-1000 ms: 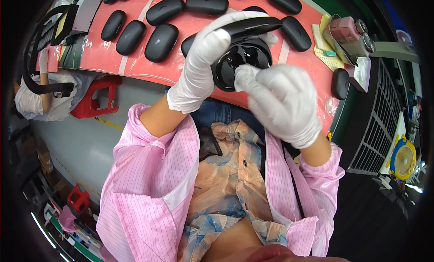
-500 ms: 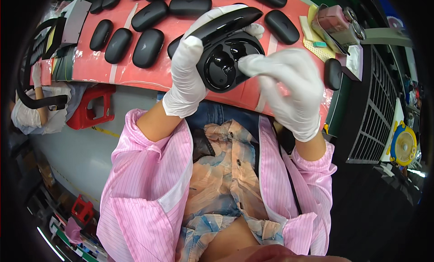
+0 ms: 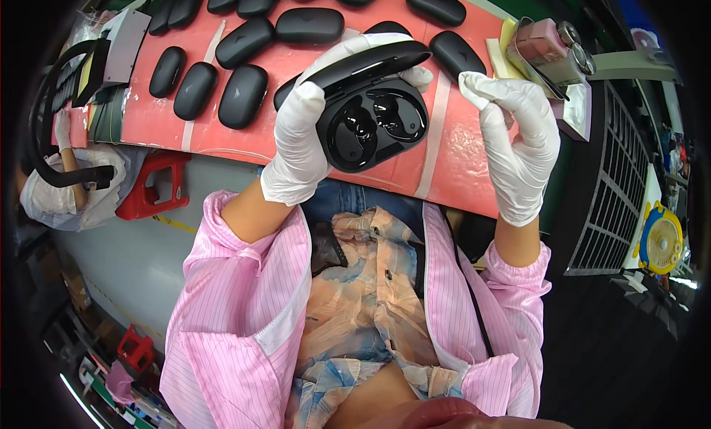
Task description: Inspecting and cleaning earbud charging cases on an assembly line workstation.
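Note:
My gloved left hand (image 3: pixel 300 136) grips an open black earbud charging case (image 3: pixel 381 149), its lid (image 3: pixel 363 65) raised and the fingers reaching behind it. Inside are two glossy black rounded hollows; whether earbuds sit in them I cannot tell amid the reflections. Off to the right of the case, my gloved right hand (image 3: pixel 522 136) is raised over the table, touching neither case nor table. Its thumb and index tips press together in a pinch, and anything between them is too small or hidden to make out.
Several closed black cases (image 3: pixel 243 96) lie across the red-covered table (image 3: pixel 252 144). A container holding pinkish jars (image 3: pixel 544 45) stands at the back right, near a black grille (image 3: pixel 607 177). At left are a grey box (image 3: pixel 126 48), a red stool (image 3: pixel 159 185) and another person's arm (image 3: pixel 70 162).
My right hand has drawn away from the case's inside, moving right and slightly up. The open case has tilted and dropped a little toward me, still in my left hand.

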The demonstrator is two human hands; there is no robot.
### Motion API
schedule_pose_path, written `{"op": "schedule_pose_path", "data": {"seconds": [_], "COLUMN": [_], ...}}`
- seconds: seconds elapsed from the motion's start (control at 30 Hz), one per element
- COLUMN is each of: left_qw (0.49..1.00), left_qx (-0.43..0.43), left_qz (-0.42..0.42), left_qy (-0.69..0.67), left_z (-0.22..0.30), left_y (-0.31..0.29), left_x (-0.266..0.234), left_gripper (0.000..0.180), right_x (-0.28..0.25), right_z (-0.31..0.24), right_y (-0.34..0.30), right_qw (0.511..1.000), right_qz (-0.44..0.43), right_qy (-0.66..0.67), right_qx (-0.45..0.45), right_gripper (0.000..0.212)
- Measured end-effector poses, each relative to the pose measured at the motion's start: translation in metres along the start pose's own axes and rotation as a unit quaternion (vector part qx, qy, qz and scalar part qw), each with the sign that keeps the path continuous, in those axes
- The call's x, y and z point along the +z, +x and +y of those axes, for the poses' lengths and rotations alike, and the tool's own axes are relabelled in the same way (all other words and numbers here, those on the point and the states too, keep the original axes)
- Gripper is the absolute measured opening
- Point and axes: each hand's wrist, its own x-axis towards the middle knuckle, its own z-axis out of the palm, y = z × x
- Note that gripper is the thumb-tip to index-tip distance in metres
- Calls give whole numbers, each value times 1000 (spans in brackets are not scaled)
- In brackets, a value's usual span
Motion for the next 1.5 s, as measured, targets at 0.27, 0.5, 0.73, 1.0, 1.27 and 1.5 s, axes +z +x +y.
{"op": "schedule_pose_path", "data": {"seconds": [0.27, 0.5, 0.73, 1.0, 1.27, 1.5], "left_qw": [1000, 995, 999, 995, 996, 997], "left_qx": [-10, -49, -53, -97, -83, -78], "left_qz": [4, 13, 1, -3, -8, -21], "left_qy": [-13, 84, 5, -2, -11, -8], "left_z": [-6, -9, -19, -55, -58, -58], "left_y": [3, -4, -9, -37, -32, -31], "left_x": [3, 1, 0, -21, -20, -22], "left_gripper": [97, 92, 90, 100, 95, 93], "right_x": [7, 6, -17, -2, 12, -27], "right_z": [-5, -11, 17, 45, 80, 36], "right_y": [-12, -11, -32, -78, -57, -44], "right_qw": [995, 945, 982, 973, 969, 972], "right_qz": [-30, -158, -48, 41, -7, -24], "right_qy": [24, -238, -170, -133, -218, -32], "right_qx": [-91, -159, -74, 184, 114, 233], "right_gripper": [29, 29, 40, 29, 17, 8]}}
